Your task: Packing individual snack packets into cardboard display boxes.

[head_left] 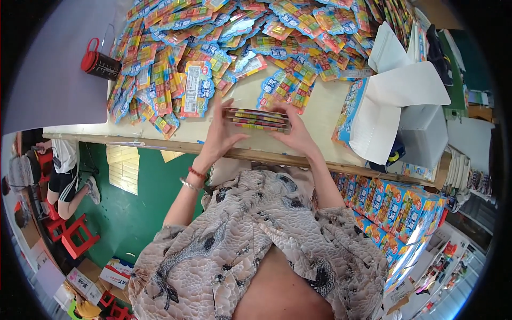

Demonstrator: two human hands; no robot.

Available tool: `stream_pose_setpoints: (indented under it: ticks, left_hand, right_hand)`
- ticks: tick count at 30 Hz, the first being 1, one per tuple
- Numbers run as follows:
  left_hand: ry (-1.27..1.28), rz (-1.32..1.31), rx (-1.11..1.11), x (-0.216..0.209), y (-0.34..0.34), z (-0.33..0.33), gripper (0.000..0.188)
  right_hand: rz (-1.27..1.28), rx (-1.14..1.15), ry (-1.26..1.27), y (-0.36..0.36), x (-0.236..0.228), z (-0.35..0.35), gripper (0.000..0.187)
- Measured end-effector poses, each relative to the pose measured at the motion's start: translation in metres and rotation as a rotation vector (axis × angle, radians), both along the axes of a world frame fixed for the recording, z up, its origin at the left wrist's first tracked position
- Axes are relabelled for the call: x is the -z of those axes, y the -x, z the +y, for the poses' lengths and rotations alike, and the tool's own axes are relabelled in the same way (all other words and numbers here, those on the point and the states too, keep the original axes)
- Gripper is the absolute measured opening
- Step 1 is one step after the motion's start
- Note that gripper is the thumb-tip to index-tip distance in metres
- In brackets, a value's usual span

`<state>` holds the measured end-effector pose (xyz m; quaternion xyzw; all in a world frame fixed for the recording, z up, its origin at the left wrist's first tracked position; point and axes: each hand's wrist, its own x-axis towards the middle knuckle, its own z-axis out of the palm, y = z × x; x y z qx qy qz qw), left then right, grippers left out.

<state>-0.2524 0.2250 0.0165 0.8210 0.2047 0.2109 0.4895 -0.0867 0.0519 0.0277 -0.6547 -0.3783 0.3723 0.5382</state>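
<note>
Between my two hands, a short stack of flat colourful candy packs [258, 120] is held with its thin edges toward me. My left hand [217, 133] grips the stack's left end, and my right hand [296, 132] grips the right end. Just beyond, a few loose packs [286, 89] lie on the cream tabletop [245, 89]. One pack [196, 88] with a white label side up rests left of them. A big heap of the same packs [229, 26] covers the far part of the table. To the right stands an open carton [392, 88] with white flaps raised and a blue printed side.
A dark bottle with a red lid [100, 65] stands at the far left. The table's wooden edge [186, 145] runs before me. Filled printed cartons [397, 208] are stacked below right. On the green floor at left are a red stool [80, 236] and another person's legs [65, 194].
</note>
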Motion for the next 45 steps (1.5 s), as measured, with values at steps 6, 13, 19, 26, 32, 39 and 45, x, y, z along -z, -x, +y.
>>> stream_pose_setpoints:
  ticks: [6, 13, 19, 26, 32, 39, 45]
  left_hand:
    - [0.158, -0.025, 0.166, 0.015, -0.009, 0.005, 0.111]
    - [0.050, 0.015, 0.162, -0.001, 0.015, 0.024, 0.047]
    - [0.110, 0.067, 0.063, -0.007, 0.061, 0.033, 0.046]
    - [-0.136, -0.011, -0.003, -0.007, 0.062, 0.023, 0.056]
    - [-0.188, -0.154, -0.373, 0.011, 0.065, 0.006, 0.080]
    - [-0.115, 0.040, -0.165, -0.005, 0.057, 0.014, 0.060]
    - [0.316, -0.023, -0.208, -0.020, 0.074, 0.015, 0.053]
  right_hand:
    - [-0.116, 0.233, -0.181, 0.019, 0.022, 0.009, 0.096]
    - [0.051, -0.087, 0.055, 0.021, 0.000, 0.010, 0.077]
    - [-0.927, -0.221, -0.016, -0.011, -0.028, 0.093, 0.065]
    - [-1.542, -0.549, -0.294, -0.013, 0.000, 0.186, 0.050]
    - [-1.685, -0.809, -0.143, 0.003, -0.046, 0.141, 0.035]
    - [-1.069, -0.691, 0.173, 0.004, -0.072, 0.200, 0.030]
    - [-1.471, -0.875, -0.104, 0.036, -0.053, 0.278, 0.065]
